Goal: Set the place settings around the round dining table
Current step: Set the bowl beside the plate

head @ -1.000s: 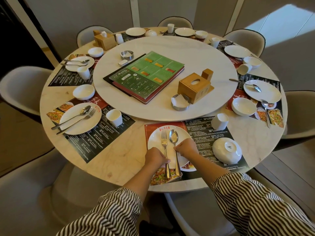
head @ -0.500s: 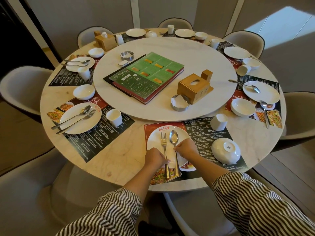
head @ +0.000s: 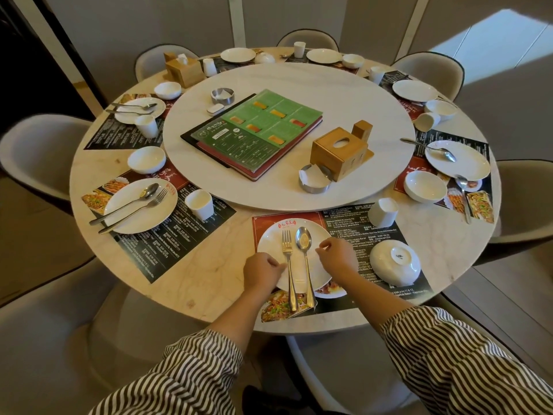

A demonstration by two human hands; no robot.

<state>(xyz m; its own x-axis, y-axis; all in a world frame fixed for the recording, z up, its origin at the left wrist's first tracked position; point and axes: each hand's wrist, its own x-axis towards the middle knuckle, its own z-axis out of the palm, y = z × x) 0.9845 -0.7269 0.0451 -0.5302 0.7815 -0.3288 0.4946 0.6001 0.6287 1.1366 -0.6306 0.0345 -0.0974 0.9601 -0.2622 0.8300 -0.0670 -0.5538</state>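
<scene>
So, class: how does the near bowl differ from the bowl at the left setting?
The near bowl lies upside down, base up, right of its plate; the left bowl stands upright, beyond its plate. The near bowl sits on its placemat; the left bowl is mostly on bare table. Both are plain white.

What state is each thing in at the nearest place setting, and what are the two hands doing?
fork: lying on the plate, left of the spoon
spoon: lying bowl-up on the plate
plate: on the placemat
bowl: upside down
cup: upside down
left hand: fingers curled, at the fork handle
right hand: fingers loosely curled, holding nothing
</scene>
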